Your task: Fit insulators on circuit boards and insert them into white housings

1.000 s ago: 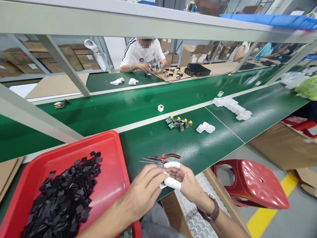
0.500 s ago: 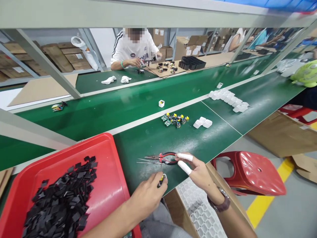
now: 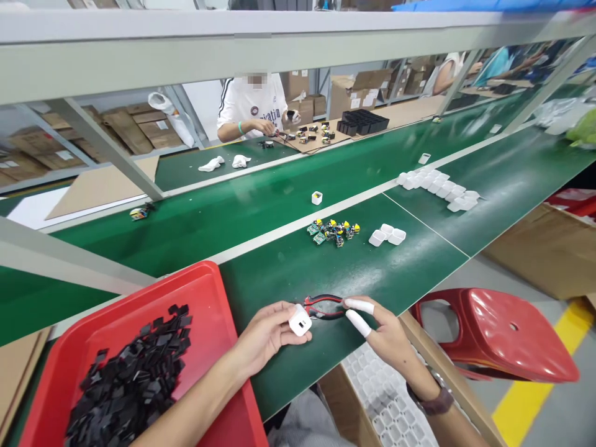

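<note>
My left hand (image 3: pixel 267 329) is closed on a small white USB charger case (image 3: pixel 297 318), whose face with the dark port slot is turned up toward me. Just right of it lie pliers with red-and-black handles (image 3: pixel 331 298) on the green bench; their jaws are hidden behind my left hand and the case. My right hand (image 3: pixel 390 335) is at the handle ends, thumb and index finger apart in white finger covers, seemingly touching the handles. Farther up the bench sit a cluster of small circuit boards with yellow parts (image 3: pixel 336 231) and several empty white cases (image 3: pixel 387 234).
A red tray (image 3: pixel 218 304) with a heap of black pieces (image 3: pixel 125 385) is at my left. White cases (image 3: pixel 437 185) stand in rows farther right. One case (image 3: pixel 316 198) is on the green belt (image 3: pixel 251 208). A red stool (image 3: pixel 512 329) is right; a co-worker (image 3: pixel 254 108) sits opposite.
My left hand has lifted and turned, bringing the white case's port face into view and covering the pliers' jaws and the tweezers. My right hand stays by the handles. The view has tilted up.
</note>
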A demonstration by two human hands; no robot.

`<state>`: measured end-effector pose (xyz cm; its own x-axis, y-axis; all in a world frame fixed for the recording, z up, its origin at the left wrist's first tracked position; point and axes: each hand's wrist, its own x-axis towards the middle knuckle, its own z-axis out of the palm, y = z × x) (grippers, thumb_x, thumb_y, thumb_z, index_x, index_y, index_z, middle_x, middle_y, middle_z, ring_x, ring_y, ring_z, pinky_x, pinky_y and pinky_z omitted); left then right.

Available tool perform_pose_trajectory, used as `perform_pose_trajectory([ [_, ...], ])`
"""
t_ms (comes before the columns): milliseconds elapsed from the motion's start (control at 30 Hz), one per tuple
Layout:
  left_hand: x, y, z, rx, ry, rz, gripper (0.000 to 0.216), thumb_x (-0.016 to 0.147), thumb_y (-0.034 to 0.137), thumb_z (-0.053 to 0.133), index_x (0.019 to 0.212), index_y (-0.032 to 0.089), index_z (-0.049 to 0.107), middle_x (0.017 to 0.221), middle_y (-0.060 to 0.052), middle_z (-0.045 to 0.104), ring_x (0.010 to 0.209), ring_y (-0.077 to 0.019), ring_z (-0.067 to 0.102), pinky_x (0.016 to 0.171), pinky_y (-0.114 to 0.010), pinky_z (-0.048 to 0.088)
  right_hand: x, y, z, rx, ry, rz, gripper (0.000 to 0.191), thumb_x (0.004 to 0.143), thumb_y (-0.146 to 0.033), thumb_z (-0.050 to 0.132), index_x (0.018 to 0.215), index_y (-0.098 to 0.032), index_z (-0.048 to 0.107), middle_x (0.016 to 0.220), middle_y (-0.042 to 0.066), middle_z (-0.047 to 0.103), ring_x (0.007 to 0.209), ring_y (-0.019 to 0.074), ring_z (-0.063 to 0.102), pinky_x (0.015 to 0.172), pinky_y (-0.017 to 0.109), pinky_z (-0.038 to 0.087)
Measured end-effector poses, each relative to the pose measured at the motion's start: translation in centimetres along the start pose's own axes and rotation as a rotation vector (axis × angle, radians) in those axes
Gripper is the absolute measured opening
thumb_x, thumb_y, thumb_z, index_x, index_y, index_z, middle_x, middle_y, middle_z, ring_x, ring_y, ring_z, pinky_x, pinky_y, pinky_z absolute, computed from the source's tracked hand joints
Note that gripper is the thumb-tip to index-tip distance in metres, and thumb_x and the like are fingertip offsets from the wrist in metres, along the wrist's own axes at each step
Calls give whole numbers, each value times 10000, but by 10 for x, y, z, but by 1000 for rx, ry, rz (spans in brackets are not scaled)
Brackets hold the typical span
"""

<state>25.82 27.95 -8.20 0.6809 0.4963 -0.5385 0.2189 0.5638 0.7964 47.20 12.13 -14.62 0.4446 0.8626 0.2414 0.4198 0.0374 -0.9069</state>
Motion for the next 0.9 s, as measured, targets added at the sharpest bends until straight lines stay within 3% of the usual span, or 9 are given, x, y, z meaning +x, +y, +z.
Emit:
perform_pose_trajectory([
  [167, 17, 17, -10, 327, 115, 187, 428, 766, 535, 792, 936, 148, 730, 912, -128, 794, 860, -308, 773, 816, -449, 644, 13, 18, -16, -157, 67, -65, 229, 999, -327, 616, 1191, -255, 717, 1207, 81, 743, 1123, 236, 716, 1029, 416, 574],
  [300, 64, 82, -72, 620, 496, 448, 416, 734, 484, 775, 1030, 201, 703, 1119, -86, 758, 1113, -309, 697, 1082, -470, 503, 55, 52, -55, -406, 336, -99, 371, 978, -372, 601, 1296, -189, 653, 1377, 165, 636, 1291, 304, 610, 1133, 524, 480],
  [400, 95, 134, -123, 771, 765, 510, 412, 698, 413, 768, 1014, 177, 650, 1116, -136, 737, 1155, -385, 674, 1055, -551, 496, 96, 81, -90, -479, 467, -72, 533, 931, -382, 611, 1393, -117, 578, 1473, 232, 544, 1409, 368, 484, 1181, 613, 386],
  [500, 105, 159, -149, 893, 875, 539, 474, 648, 422, 801, 988, 139, 630, 1071, -185, 730, 1209, -486, 625, 1014, -619, 505, 128, 104, -116, -487, 517, -21, 609, 871, -419, 640, 1378, -87, 586, 1372, 249, 627, 1308, 388, 570, 1106, 632, 456],
  [567, 101, 157, -148, 972, 898, 602, 614, 644, 477, 817, 1110, 125, 627, 1227, -183, 689, 1338, -511, 521, 1079, -629, 463, 138, 112, -125, -471, 529, 22, 596, 855, -451, 638, 1327, -87, 625, 1201, 230, 715, 1117, 372, 676, 988, 615, 542],
  [667, 84, 131, -121, 1051, 792, 723, 749, 731, 588, 767, 1322, 166, 582, 1372, -143, 636, 1256, -423, 623, 1073, -578, 510, 132, 105, -115, -433, 533, 52, 554, 867, -458, 616, 1279, -89, 652, 1013, 185, 752, 914, 327, 721, 883, 565, 592],
  [733, 69, 105, -90, 1019, 549, 778, 683, 813, 589, 723, 1356, 199, 585, 1291, -128, 696, 1059, -330, 737, 974, -512, 599, 117, 87, -89, -392, 489, 24, 512, 884, -436, 614, 1272, -104, 653, 965, 149, 750, 851, 291, 725, 854, 511, 610],
  [800, 56, 79, -54, 1025, 253, 794, 598, 869, 510, 724, 1394, 258, 584, 1295, -100, 708, 1049, -278, 753, 927, -435, 638, 97, 58, -53, -333, 376, -42, 459, 895, -406, 635, 1275, -149, 653, 940, 98, 751, 809, 244, 728, 828, 434, 628],
  [900, 47, 48, -13, 1003, -1, 807, 646, 901, 368, 734, 1502, 346, 496, 1431, -78, 642, 1105, -242, 746, 888, -347, 656, 74, 13, -4, -188, 90, -220, 460, 902, -311, 686, 1350, -248, 602, 1068, 51, 745, 928, 199, 732, 909, 357, 611],
])
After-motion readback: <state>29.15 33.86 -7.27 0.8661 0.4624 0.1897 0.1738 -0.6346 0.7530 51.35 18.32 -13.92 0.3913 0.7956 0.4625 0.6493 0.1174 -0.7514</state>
